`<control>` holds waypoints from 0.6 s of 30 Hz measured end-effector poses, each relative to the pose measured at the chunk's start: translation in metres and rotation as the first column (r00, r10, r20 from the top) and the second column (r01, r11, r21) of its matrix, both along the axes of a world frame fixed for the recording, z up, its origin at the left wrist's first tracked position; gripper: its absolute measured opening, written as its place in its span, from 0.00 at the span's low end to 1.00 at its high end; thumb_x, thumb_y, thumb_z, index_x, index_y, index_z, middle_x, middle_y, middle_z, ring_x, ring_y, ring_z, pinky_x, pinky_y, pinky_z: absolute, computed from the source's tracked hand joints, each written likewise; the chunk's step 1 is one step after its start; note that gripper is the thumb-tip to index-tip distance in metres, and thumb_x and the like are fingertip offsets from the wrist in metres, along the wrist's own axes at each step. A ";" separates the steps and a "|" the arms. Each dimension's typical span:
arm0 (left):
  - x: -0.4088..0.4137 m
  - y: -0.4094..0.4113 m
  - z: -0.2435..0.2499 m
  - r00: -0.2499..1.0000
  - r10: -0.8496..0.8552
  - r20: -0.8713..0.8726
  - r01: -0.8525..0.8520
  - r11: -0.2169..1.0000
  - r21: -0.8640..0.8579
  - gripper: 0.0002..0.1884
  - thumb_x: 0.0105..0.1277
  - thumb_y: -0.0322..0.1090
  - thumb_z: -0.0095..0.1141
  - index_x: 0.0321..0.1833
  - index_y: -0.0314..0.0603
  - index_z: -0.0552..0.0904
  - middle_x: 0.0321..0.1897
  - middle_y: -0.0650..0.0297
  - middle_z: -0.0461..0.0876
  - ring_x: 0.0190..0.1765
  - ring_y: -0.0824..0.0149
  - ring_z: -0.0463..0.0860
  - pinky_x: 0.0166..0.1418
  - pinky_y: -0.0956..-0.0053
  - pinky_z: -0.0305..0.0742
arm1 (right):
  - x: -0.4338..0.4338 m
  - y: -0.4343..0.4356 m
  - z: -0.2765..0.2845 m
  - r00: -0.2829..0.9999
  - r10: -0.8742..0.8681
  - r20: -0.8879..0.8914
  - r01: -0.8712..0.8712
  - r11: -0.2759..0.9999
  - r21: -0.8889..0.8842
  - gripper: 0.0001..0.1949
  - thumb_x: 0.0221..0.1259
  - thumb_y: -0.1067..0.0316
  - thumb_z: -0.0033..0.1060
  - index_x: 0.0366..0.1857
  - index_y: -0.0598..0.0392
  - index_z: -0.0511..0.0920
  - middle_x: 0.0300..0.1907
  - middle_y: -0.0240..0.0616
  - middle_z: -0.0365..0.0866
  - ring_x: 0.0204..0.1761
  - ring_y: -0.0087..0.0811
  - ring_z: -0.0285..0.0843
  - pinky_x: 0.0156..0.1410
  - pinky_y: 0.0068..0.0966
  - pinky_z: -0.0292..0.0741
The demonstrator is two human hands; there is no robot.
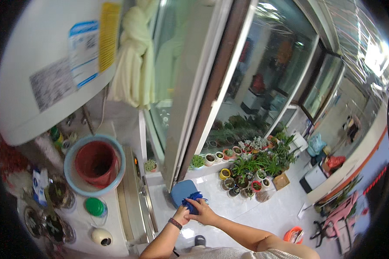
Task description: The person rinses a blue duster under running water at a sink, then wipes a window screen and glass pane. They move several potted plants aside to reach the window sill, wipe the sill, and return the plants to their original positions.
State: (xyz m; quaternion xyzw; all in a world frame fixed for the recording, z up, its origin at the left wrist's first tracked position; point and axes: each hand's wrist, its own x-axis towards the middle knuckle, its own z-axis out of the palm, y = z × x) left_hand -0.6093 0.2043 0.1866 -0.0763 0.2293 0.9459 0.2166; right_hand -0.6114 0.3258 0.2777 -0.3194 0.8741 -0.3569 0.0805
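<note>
A fluffy dark blue cloth or mitt (194,200) is between my two hands. My left hand (181,215), with a dark beaded bracelet at its wrist, sits at the lower left of it, and the blue item covers its fingers. From the right, my right hand (202,212) rests its fingers on the blue item, thumb near my left wrist. Whether my left hand is worn inside it or grips it, I cannot tell. Just beyond my hands stands a blue stool seat (179,193).
Left, a counter holds a light blue basin (68,174) with a red bucket (100,184), and a green-lidded jar (95,207). A sliding glass door (207,97) rises ahead. Potted plants (246,168) crowd the floor at right, with an orange bin (293,234) and a pink chair (340,210) farther right.
</note>
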 end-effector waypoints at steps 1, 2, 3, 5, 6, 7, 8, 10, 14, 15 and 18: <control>-0.002 0.001 0.009 0.999 -0.035 -0.017 0.034 0.997 -0.062 0.17 0.68 0.38 0.39 0.57 0.41 0.71 0.51 0.59 0.75 0.50 0.63 0.78 0.52 0.69 0.75 | -0.004 0.009 -0.007 1.000 -0.012 0.026 0.013 0.999 -0.045 0.37 0.45 0.56 0.69 0.63 0.45 0.63 0.53 0.56 0.64 0.55 0.52 0.65 0.60 0.37 0.65; -0.004 0.002 0.020 0.997 -0.067 -0.031 0.063 0.990 -0.124 0.17 0.67 0.38 0.39 0.56 0.41 0.71 0.52 0.59 0.75 0.51 0.63 0.77 0.53 0.69 0.75 | -0.008 0.017 -0.009 0.999 -0.042 0.029 0.045 0.993 -0.106 0.36 0.45 0.57 0.70 0.63 0.46 0.63 0.53 0.55 0.64 0.55 0.51 0.65 0.60 0.37 0.65; -0.005 0.002 0.025 0.995 -0.088 -0.037 0.079 0.980 -0.183 0.17 0.67 0.38 0.39 0.56 0.42 0.71 0.52 0.59 0.74 0.52 0.62 0.77 0.53 0.68 0.75 | -0.010 0.023 -0.013 0.997 -0.060 0.040 0.066 0.984 -0.164 0.36 0.45 0.59 0.70 0.62 0.47 0.63 0.53 0.54 0.64 0.55 0.50 0.64 0.59 0.36 0.66; -0.011 0.009 0.027 0.994 -0.109 0.002 0.107 0.968 -0.227 0.17 0.66 0.39 0.43 0.55 0.45 0.72 0.52 0.61 0.74 0.55 0.64 0.73 0.58 0.62 0.69 | -0.017 0.038 -0.025 0.992 -0.127 0.027 0.130 0.963 -0.236 0.35 0.45 0.62 0.70 0.62 0.49 0.64 0.51 0.52 0.66 0.54 0.48 0.65 0.59 0.35 0.66; -0.015 0.014 0.035 0.988 -0.136 0.070 0.150 0.952 -0.266 0.17 0.65 0.40 0.44 0.56 0.46 0.71 0.51 0.63 0.74 0.55 0.64 0.72 0.59 0.60 0.67 | -0.022 0.049 -0.034 0.984 -0.179 0.004 0.175 0.952 -0.251 0.34 0.45 0.63 0.69 0.61 0.51 0.64 0.50 0.50 0.68 0.53 0.46 0.67 0.59 0.34 0.67; -0.018 0.022 0.050 0.976 -0.163 0.143 0.199 0.935 -0.294 0.18 0.65 0.40 0.45 0.57 0.46 0.71 0.51 0.64 0.74 0.56 0.65 0.71 0.60 0.58 0.65 | -0.025 0.061 -0.036 0.972 -0.236 -0.014 0.224 0.940 -0.258 0.34 0.46 0.65 0.69 0.60 0.52 0.65 0.48 0.49 0.70 0.52 0.45 0.68 0.58 0.33 0.67; -0.019 0.034 0.068 0.976 -0.161 0.145 0.201 0.923 -0.328 0.22 0.63 0.42 0.48 0.61 0.47 0.68 0.54 0.65 0.71 0.57 0.64 0.68 0.61 0.55 0.63 | -0.030 0.076 -0.033 0.919 -0.231 0.320 0.332 0.890 -0.313 0.31 0.49 0.67 0.66 0.60 0.55 0.64 0.46 0.45 0.74 0.48 0.38 0.73 0.54 0.30 0.71; -0.024 0.052 0.067 0.963 -0.257 0.082 0.270 0.900 -0.343 0.24 0.66 0.42 0.45 0.64 0.45 0.64 0.61 0.63 0.65 0.61 0.61 0.65 0.60 0.57 0.65 | -0.043 0.101 -0.049 0.539 -0.156 0.828 0.716 0.603 -0.353 0.22 0.55 0.70 0.60 0.55 0.55 0.67 0.42 0.40 0.77 0.42 0.33 0.77 0.48 0.31 0.76; -0.041 0.097 0.071 0.947 -0.318 0.038 0.299 0.836 -0.461 0.21 0.69 0.41 0.42 0.62 0.42 0.66 0.62 0.62 0.64 0.62 0.60 0.66 0.57 0.62 0.69 | -0.066 0.172 -0.074 0.262 0.230 0.937 0.883 0.335 -0.329 0.13 0.64 0.65 0.43 0.50 0.54 0.70 0.46 0.43 0.77 0.45 0.40 0.78 0.53 0.41 0.76; -0.047 0.108 0.072 0.942 -0.335 0.035 0.308 0.816 -0.489 0.20 0.70 0.40 0.41 0.62 0.43 0.67 0.62 0.62 0.64 0.62 0.60 0.67 0.56 0.63 0.69 | -0.070 0.190 -0.081 0.166 0.294 0.941 0.913 0.316 -0.259 0.17 0.65 0.60 0.38 0.52 0.58 0.70 0.50 0.46 0.76 0.50 0.44 0.75 0.59 0.43 0.71; -0.061 0.131 0.066 0.918 -0.385 0.096 0.361 0.708 -0.607 0.21 0.68 0.43 0.44 0.60 0.43 0.68 0.58 0.62 0.70 0.57 0.64 0.72 0.55 0.67 0.70 | -0.081 0.235 -0.077 0.111 0.404 0.908 0.922 0.299 -0.246 0.25 0.62 0.52 0.40 0.56 0.61 0.68 0.56 0.48 0.71 0.58 0.46 0.69 0.65 0.43 0.64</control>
